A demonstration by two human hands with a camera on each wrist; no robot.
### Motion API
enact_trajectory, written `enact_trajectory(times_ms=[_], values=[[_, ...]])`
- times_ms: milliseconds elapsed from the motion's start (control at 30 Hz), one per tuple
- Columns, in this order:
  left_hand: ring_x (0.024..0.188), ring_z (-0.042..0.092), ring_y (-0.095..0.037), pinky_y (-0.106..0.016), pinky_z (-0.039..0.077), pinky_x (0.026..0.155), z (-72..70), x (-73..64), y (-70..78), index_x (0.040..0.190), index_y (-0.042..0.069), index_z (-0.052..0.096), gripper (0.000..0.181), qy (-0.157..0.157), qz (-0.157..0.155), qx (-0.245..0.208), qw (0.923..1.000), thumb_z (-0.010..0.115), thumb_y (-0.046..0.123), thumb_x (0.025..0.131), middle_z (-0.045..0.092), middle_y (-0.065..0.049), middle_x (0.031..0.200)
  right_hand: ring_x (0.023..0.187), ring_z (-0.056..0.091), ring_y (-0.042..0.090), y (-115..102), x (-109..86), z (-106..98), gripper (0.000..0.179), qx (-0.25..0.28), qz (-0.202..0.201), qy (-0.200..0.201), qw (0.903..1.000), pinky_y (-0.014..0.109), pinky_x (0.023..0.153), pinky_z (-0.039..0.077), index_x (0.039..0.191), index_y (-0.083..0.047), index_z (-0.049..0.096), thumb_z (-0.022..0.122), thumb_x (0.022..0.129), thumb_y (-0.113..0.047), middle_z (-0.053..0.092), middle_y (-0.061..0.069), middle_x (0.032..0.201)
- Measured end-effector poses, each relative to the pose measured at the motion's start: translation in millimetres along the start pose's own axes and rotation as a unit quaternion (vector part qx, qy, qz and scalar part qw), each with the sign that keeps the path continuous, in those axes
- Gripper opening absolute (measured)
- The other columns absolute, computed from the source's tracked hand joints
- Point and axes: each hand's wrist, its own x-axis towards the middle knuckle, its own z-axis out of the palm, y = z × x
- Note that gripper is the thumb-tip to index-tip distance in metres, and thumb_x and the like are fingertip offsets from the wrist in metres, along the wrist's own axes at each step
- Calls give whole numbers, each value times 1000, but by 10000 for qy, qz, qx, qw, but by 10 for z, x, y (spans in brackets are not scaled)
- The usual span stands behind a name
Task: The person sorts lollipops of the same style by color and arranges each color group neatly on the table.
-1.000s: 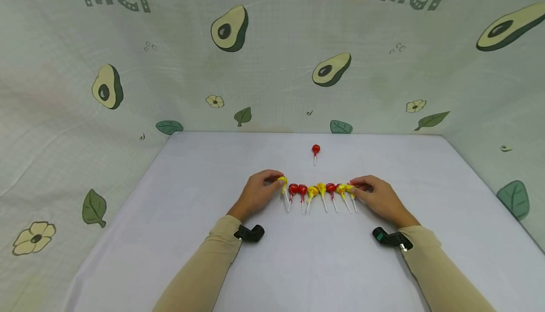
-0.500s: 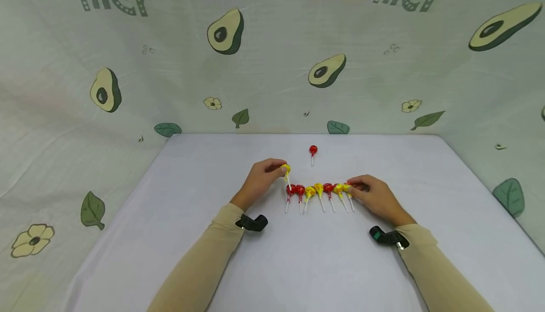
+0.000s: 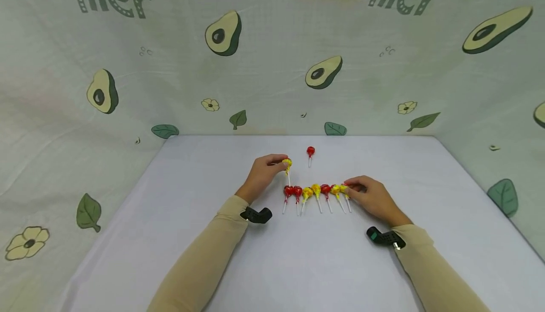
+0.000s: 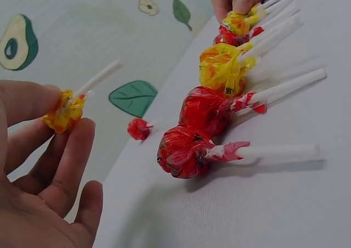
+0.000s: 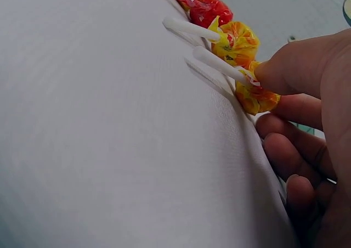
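My left hand pinches a yellow-wrapped lollipop by its head between thumb and fingers, raised just behind the left end of a row of lollipops. Its white stick points away from the hand. Two red lollipops stand at that end of the row, the outermost red lollipop lying with its stick toward me. At the row's right end, my right hand pinches the last yellow lollipop, which stays on the table. Yellow and red lollipops fill the middle of the row, their heads close together.
A single red lollipop lies apart, behind the row near the far edge. The white table meets a hanging cloth printed with avocados and leaves at the back and sides. Each wrist wears a black strap.
My left hand has lifted the yellow lollipop from the row's left end and moved it up, away from me and slightly right. The right hand keeps its place at the other end.
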Motion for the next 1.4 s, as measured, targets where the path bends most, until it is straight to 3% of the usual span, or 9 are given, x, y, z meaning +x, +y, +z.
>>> enact_trajectory(times_ms=[400, 600, 900, 1167, 1400], values=[[112, 62, -15, -39, 45, 104, 99, 161, 56, 128, 18, 68, 35, -397, -251, -268, 9985, 68, 33, 97, 68, 5, 118, 92, 59, 21, -3, 5, 17, 29, 70, -13, 89, 9999, 41, 81, 45, 118, -8, 70, 71, 95, -26, 67, 5, 103], [111, 61, -16, -41, 46, 103, 163, 247, 113, 130, 12, 67, 36, -384, -132, -153, 9991, 67, 28, 97, 67, 4, 117, 92, 58, 22, -3, 7, 29, 29, 88, -23, 101, 9999, 42, 82, 46, 119, -8, 70, 71, 95, -25, 66, 6, 103], [109, 62, -19, -43, 44, 103, 250, 392, 211, 122, 19, 70, 26, -455, -190, 92, 9987, 67, 28, 98, 67, 4, 113, 92, 57, 22, 9, 13, 26, 30, 120, 25, 84, 9999, 42, 84, 45, 119, -8, 69, 71, 95, -26, 66, 6, 104], [103, 60, -21, -39, 47, 94, 347, 496, 202, 118, 13, 71, 25, -638, -387, 778, 9942, 69, 23, 95, 67, 2, 110, 92, 58, 21, 29, 22, 46, 29, 168, 16, 71, 9998, 41, 83, 45, 119, -8, 69, 71, 95, -25, 66, 5, 103], [95, 60, -18, -32, 50, 85, 436, 548, 211, 116, 12, 72, 23, -747, -267, 1256, 9889, 70, 20, 94, 67, 1, 106, 92, 58, 21, 29, 21, 36, 28, 146, 25, 101, 9998, 41, 84, 45, 118, -8, 69, 71, 95, -24, 66, 5, 103]])
